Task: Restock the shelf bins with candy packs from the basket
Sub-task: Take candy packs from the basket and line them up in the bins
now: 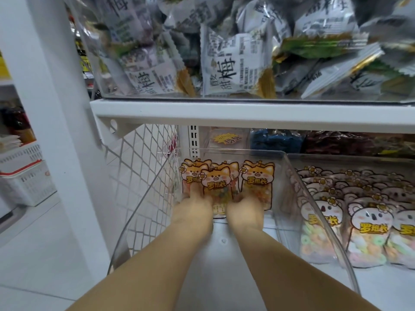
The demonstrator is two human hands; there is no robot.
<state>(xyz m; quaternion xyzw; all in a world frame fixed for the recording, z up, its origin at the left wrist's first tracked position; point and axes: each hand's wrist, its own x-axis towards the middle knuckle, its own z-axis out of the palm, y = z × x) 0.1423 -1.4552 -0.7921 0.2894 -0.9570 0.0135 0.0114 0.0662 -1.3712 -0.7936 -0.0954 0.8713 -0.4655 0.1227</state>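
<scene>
Both my arms reach into a clear plastic shelf bin (289, 167) on the lower shelf. Several orange fox-shaped candy packs (216, 179) stand upright at the bin's back. My left hand (194, 208) and my right hand (246, 211) are at the bottoms of these packs, fingers against them; blur hides whether the fingers curl round the packs. The near half of the bin floor is bare. No basket with candy shows near my hands.
A neighbouring clear bin (359, 212) on the right holds several koala-shaped candy packs. The shelf above (247, 113) carries a bin of grey plum-candy sachets (233, 63). A white wire mesh panel (143, 176) borders the left. White slotted baskets (27, 182) stand on the floor far left.
</scene>
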